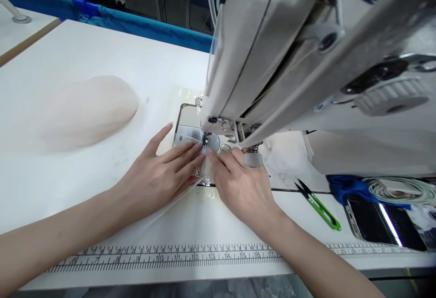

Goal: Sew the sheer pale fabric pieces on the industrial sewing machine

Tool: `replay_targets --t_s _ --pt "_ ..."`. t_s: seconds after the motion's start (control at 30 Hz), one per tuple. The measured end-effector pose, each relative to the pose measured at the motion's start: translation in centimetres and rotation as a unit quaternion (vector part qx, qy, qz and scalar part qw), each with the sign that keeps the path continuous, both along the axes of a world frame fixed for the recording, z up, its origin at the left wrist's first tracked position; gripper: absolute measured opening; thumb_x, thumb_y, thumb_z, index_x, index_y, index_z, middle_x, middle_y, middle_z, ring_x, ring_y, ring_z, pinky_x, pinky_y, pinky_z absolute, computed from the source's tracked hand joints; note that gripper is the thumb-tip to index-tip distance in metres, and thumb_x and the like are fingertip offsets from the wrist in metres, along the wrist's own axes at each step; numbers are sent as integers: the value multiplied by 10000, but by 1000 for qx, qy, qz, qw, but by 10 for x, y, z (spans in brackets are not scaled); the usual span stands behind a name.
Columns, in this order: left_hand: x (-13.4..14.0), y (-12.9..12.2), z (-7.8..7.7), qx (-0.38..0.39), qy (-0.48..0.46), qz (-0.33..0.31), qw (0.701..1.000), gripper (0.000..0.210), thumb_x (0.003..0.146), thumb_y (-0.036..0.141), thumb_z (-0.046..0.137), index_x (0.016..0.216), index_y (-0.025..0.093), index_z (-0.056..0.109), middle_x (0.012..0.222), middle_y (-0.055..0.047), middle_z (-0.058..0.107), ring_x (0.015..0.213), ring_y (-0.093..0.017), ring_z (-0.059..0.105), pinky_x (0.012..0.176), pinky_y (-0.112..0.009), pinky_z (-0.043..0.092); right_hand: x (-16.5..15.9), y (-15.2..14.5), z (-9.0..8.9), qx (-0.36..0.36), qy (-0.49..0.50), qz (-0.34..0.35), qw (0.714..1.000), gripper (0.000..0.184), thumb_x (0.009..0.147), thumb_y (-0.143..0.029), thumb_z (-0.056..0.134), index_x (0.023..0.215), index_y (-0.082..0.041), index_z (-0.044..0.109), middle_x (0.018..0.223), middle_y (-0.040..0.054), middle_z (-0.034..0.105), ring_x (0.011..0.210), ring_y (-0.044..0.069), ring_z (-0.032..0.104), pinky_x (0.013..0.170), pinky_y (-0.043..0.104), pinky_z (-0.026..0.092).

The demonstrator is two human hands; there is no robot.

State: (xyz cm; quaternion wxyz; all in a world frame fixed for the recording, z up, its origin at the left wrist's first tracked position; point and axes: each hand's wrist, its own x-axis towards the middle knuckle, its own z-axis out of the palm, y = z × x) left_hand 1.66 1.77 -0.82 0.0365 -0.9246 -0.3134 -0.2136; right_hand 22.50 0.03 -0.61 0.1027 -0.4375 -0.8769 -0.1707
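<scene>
Sheer fabric (184,192) is steadied below the sewing machine's (248,39) head; it is pressed under the left hand (158,173), fingers outstretched and no grip taken; the right hand (240,184) is half-curled below the machine, any hold hidden; work appears under way, what is done and left being impossible to tell; a pale rounded piece (98,107) is seen left of the machine.

This looks like a sewing workshop: an industrial-looking sewing machine (245,52) stands over a white desk (153,62), whose near edge carries a printed ruler (204,257). Green snips (316,204) lie to the machine's right, a pale, rounded fabric piece (98,111) to its left. Blue cloth (143,25) lines the far edge, and another worktop (20,37) adjoins at left.
</scene>
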Motion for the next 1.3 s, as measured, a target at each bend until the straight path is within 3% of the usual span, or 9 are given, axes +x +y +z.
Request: replay_targets --t_s 0.73,1.3 --pt "4 0 -4 16 21 18 999 342 986 258 455 1301 146 528 1262 -117 649 1181 -269 609 1138 -608 281 0 1 1 6 -5 0 1000 400 823 -39 567 1213 -90 641 779 62 703 852 236 561 860 403 380" --pt "4 1 -5 7 19 38 999 331 1013 299 402 1262 162 571 1280 -80 644 1232 -233 574 1188 -561 228 0 3 -1 12 -32 -17 999 394 854 -78 558 1237 -115 641 771 66 716 885 235 583 873 387 351"
